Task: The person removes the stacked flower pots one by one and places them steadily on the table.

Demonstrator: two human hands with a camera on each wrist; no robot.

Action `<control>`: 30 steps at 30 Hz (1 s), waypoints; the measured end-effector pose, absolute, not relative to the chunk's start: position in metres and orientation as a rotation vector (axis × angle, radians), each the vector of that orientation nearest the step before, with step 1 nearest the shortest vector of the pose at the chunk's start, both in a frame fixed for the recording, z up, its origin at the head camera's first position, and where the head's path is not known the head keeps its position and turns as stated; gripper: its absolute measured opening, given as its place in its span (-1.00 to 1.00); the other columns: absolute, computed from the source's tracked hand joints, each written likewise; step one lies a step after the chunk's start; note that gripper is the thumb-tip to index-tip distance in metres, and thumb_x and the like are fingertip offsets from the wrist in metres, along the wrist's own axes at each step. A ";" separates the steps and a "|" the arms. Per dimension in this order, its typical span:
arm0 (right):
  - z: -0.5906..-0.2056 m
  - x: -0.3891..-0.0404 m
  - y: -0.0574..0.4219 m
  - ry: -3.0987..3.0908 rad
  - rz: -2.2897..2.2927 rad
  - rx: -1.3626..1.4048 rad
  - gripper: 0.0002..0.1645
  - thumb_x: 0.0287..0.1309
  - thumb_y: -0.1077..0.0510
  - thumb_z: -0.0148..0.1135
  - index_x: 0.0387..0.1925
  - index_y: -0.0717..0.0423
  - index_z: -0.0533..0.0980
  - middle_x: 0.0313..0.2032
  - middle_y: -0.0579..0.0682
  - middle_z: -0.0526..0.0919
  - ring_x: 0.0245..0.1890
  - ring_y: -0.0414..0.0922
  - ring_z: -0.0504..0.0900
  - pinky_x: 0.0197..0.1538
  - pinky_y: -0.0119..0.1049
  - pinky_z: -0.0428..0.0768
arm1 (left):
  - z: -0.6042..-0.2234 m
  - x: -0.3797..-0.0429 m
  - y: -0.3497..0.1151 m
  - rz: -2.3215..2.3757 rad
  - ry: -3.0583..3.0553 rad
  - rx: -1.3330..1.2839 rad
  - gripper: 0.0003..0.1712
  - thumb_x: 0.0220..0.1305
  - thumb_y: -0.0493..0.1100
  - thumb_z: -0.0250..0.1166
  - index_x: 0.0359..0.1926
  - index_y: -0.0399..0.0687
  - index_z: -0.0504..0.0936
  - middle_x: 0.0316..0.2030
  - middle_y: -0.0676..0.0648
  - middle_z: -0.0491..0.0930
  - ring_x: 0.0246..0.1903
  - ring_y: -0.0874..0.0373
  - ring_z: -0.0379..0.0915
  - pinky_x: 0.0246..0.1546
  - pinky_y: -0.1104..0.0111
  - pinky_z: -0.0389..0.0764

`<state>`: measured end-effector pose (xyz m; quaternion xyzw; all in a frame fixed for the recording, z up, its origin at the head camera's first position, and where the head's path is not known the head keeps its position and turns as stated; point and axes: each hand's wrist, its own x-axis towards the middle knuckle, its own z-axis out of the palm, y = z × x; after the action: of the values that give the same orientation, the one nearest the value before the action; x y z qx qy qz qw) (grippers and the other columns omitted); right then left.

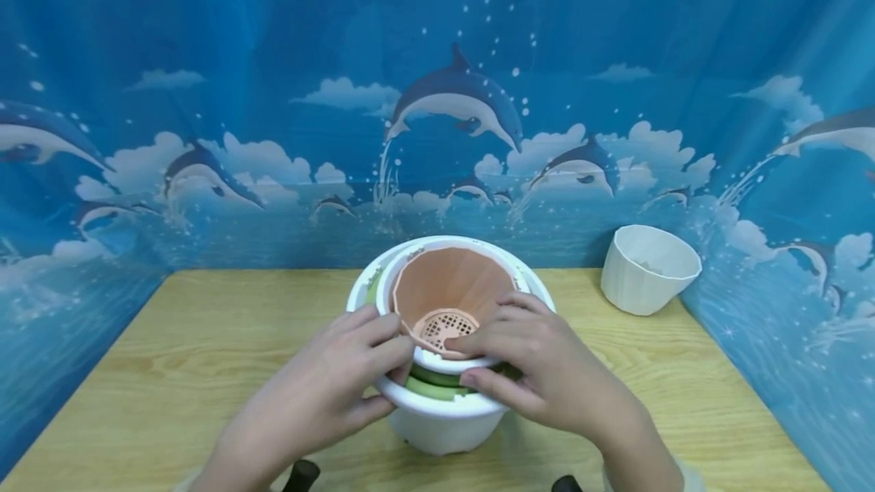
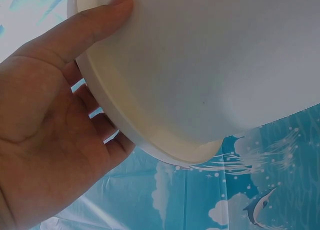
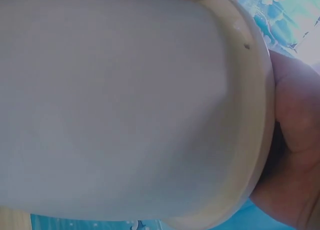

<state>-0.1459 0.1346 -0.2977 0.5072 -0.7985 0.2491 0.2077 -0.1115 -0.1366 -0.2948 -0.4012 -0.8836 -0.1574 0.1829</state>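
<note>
In the head view, nested flowerpots stand on the table. Outermost is a large white flowerpot [image 1: 447, 427], with green pots [image 1: 437, 388] inside it. A smaller white flowerpot [image 1: 432, 360] sits in these, and a terracotta-coloured flowerpot [image 1: 454, 279] with a perforated base is innermost. My left hand [image 1: 342, 374] holds the large pot's rim, thumb outside in the left wrist view, fingers over the edge by the terracotta rim. My right hand [image 1: 554, 363] reaches one finger inside the terracotta pot. Its thumb is below the smaller white rim, pinching the two inner rims between.
A separate white faceted pot [image 1: 642, 279] stands tilted at the table's back right corner, with something pale inside. The wooden table [image 1: 239, 332] meets a blue dolphin-print curtain [image 1: 307, 44] behind and at both sides. Two dark knobs [image 1: 301, 474] show at the near edge.
</note>
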 end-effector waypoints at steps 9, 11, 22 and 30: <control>-0.299 -0.143 0.132 -2.237 0.692 1.401 -0.73 0.32 -0.07 0.25 0.00 -0.19 0.65 -0.20 -0.38 0.70 -0.18 -0.35 0.58 0.19 -0.03 0.42 | -0.295 -0.110 -0.137 -0.446 -2.515 -1.112 -0.56 -0.04 -0.08 0.55 -0.39 0.29 0.38 -0.28 0.31 0.38 -0.22 0.32 0.25 -0.21 0.36 0.42; -0.298 -0.143 0.132 -2.223 0.701 1.397 -0.74 0.31 -0.08 0.26 -0.02 -0.18 0.65 -0.20 -0.38 0.70 -0.19 -0.35 0.58 0.20 -0.04 0.42 | -0.295 -0.110 -0.137 -0.445 -2.526 -1.108 -0.56 -0.04 -0.08 0.55 -0.39 0.29 0.38 -0.28 0.31 0.37 -0.22 0.32 0.24 -0.21 0.36 0.42; -0.296 -0.144 0.131 -2.151 0.741 1.380 -0.71 0.25 -0.09 0.32 -0.06 -0.11 0.66 -0.26 -0.31 0.70 -0.20 -0.33 0.61 0.18 -0.15 0.45 | -0.294 -0.111 -0.137 -0.457 -2.507 -1.132 -0.57 -0.03 -0.09 0.56 -0.38 0.25 0.39 -0.20 0.29 0.44 -0.19 0.30 0.27 -0.17 0.33 0.44; -0.296 -0.143 0.131 -2.133 0.807 1.366 -0.70 0.17 -0.07 0.39 -0.08 -0.11 0.66 -0.24 -0.31 0.70 -0.15 -0.32 0.62 0.19 -0.17 0.44 | -0.294 -0.111 -0.136 -0.449 -2.522 -1.133 -0.58 0.00 -0.06 0.55 -0.37 0.26 0.40 -0.25 0.31 0.38 -0.20 0.31 0.24 -0.18 0.34 0.41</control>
<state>-0.1425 0.1309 -0.2957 0.4990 -0.7790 0.2948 0.2391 -0.1112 -0.1365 -0.2937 -0.3986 -0.8874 -0.1579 0.1694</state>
